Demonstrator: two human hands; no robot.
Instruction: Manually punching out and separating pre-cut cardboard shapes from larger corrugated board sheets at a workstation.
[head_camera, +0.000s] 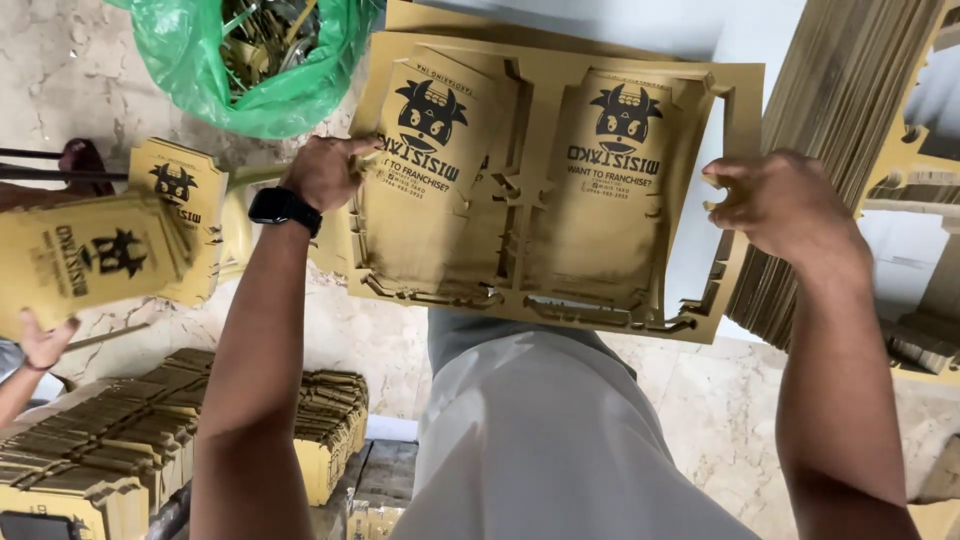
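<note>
The person is holding a yellow die-cut cardboard sheet (545, 190) flat over their lap. The left hand (325, 172) is closing its fingers on the sheet's left edge; the right hand (780, 205) is gripping its right frame strip. A green plastic bag (250, 70) is lying far left. Stacked cut pieces (150, 430) are sitting near left, where another person's hand (42, 345) is holding a printed piece (85, 255).

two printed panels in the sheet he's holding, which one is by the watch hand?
The panel on the image-left side, beside the left hand. The other panel lies toward the right hand.
</note>
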